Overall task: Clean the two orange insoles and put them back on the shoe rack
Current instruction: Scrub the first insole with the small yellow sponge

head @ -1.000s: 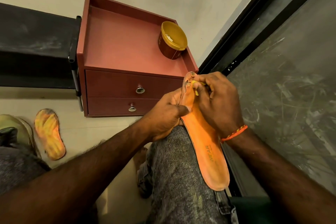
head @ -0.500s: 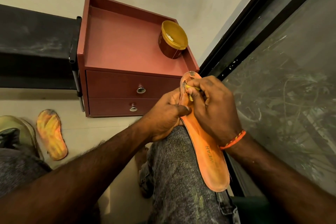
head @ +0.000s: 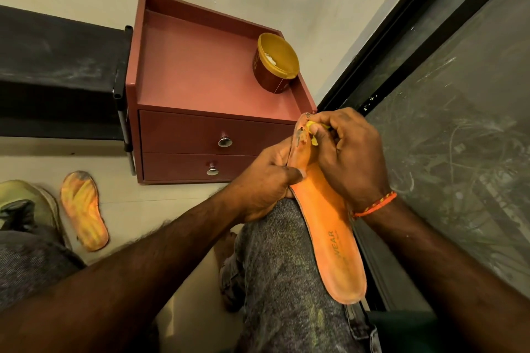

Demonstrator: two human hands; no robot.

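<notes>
The left hand (head: pixel 266 180) is gripping the orange insole (head: pixel 329 226) propped on the knee, while the right hand (head: pixel 348 149) is pinching a yellow scrap (head: pixel 312 130) (cloth, probably) against its grimy toe. Rubbing that thin tip hard is risking a bend or slip. The second insole (head: pixel 83 209) is lying on the floor.

Orange insole (head: pixel 327 226) is propped on a knee (head: pixel 275 223), gripped at its edge by left hand (head: pixel 266 180). Yellow scrap (head: pixel 314 130) is pinched against its dirty toe end by right hand (head: pixel 347 152). A 2nd insole (head: pixel 83 209) is laid on the floor (head: pixel 149 200); an open jar (head: pixel 275 61) is seen on the 2-drawer cabinet (head: pixel 198 80).
</notes>
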